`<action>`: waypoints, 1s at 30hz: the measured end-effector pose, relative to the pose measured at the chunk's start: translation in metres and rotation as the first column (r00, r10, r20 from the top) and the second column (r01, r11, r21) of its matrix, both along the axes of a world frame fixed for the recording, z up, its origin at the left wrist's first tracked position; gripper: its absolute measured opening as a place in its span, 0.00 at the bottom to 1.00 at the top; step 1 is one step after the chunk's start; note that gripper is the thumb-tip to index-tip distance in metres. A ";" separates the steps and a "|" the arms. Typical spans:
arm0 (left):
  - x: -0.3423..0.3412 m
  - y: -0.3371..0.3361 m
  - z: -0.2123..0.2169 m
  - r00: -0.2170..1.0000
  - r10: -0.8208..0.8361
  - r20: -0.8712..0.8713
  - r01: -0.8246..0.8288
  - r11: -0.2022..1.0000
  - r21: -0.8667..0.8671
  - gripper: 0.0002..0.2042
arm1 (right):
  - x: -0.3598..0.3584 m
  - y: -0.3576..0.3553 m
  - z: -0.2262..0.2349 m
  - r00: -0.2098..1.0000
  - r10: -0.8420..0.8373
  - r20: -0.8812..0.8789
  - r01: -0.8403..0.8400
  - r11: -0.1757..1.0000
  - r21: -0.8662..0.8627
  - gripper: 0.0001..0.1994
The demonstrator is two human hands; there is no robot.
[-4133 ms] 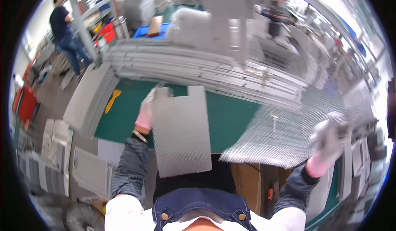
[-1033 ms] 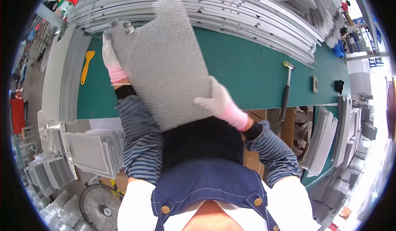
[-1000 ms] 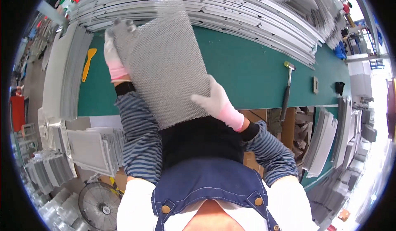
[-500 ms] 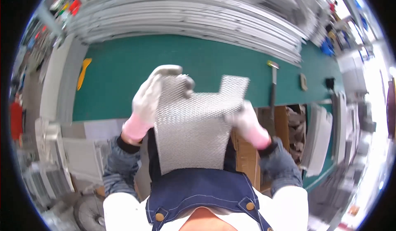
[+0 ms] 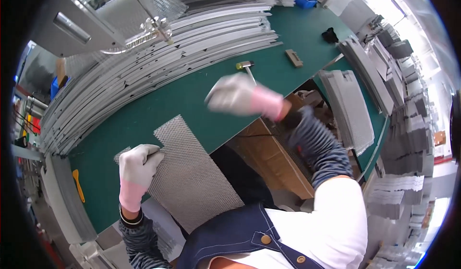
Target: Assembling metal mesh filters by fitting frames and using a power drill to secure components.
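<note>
A silver metal mesh sheet (image 5: 194, 178) with a notch cut in its far edge leans between the green table edge and my apron. My gloved left hand (image 5: 140, 162) is closed on it at the notch, with the thumb on the near face. My gloved right hand (image 5: 234, 95) is off the sheet, over the table, and its fingers are smeared by motion. Just beyond it lies a hammer (image 5: 245, 65) with a yellowish face on its head. The right hand and wrist cover most of the hammer's handle.
Long grey metal strips (image 5: 192, 41) lie stacked along the table's far side. A yellow scraper (image 5: 78, 186) lies at left. A small beige block (image 5: 294, 58) sits beyond the hammer. Mesh panels (image 5: 346, 108) are stacked at right. An open cardboard box (image 5: 269, 156) stands below the table edge.
My right hand has let go of the mesh sheet and moved out over the table near the hammer. The left hand still holds the sheet, now tilted. The view has turned rightward.
</note>
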State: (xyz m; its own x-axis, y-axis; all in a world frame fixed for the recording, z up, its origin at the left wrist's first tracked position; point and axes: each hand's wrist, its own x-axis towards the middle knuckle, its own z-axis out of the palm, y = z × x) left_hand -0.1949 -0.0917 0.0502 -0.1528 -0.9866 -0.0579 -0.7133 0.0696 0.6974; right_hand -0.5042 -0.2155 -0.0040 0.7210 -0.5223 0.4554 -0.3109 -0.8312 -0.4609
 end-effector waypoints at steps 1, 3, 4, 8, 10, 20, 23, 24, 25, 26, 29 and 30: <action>-0.003 -0.003 -0.003 1.000 0.009 0.001 -0.009 1.000 0.006 0.08 | -0.052 -0.042 -0.014 0.959 -0.248 -0.136 0.213 0.950 -0.226 0.13; 0.001 -0.003 -0.025 0.997 -0.044 0.062 0.055 0.981 -0.186 0.07 | -0.105 -0.077 0.002 0.213 -0.851 -0.480 0.874 0.386 -0.297 0.19; 0.002 -0.007 -0.037 0.982 -0.102 0.159 0.140 0.958 -0.252 0.07 | -0.146 -0.092 -0.008 0.054 -0.835 -0.548 0.913 0.263 -0.311 0.20; 0.000 -0.022 -0.093 0.894 -0.113 0.434 0.197 0.968 -0.153 0.07 | -0.226 -0.104 -0.064 -0.052 -0.817 -0.574 0.928 0.172 -0.329 0.14; 0.008 -0.030 -0.110 0.866 -0.163 0.473 0.233 0.968 -0.093 0.09 | -0.221 -0.100 -0.060 -0.048 -0.822 -0.568 0.874 0.241 -0.423 0.14; 0.023 -0.036 -0.110 0.988 -0.097 0.122 0.106 0.992 -0.066 0.09 | -0.006 -0.030 -0.017 0.848 -0.525 0.070 0.299 0.583 0.756 0.20; 0.010 -0.026 -0.117 0.993 -0.027 0.115 0.053 0.971 -0.234 0.15 | 0.009 -0.034 -0.055 0.905 -0.375 0.198 -0.026 0.417 0.909 0.13; 0.009 -0.019 -0.117 0.995 0.051 0.086 -0.024 0.956 -0.291 0.20 | 0.017 -0.033 -0.060 0.915 -0.365 0.171 0.008 0.441 0.897 0.10; 0.008 -0.014 -0.112 0.993 0.082 0.081 -0.055 0.957 -0.286 0.20 | 0.017 -0.036 -0.062 0.927 -0.338 0.164 0.000 0.437 0.899 0.10; 0.007 -0.010 -0.106 0.990 0.054 0.131 -0.019 0.966 -0.256 0.23 | 0.016 -0.040 -0.063 0.973 -0.227 -0.042 0.200 0.737 0.646 0.10; 0.010 -0.002 -0.102 0.970 0.018 0.242 0.049 0.961 -0.271 0.29 | 0.037 -0.049 -0.046 0.922 -0.227 -0.315 0.182 0.969 -0.165 0.10; 0.009 0.001 -0.101 0.919 0.010 0.393 0.116 0.949 -0.294 0.32 | 0.053 -0.052 -0.035 0.943 -0.205 -0.264 0.195 0.979 -0.064 0.11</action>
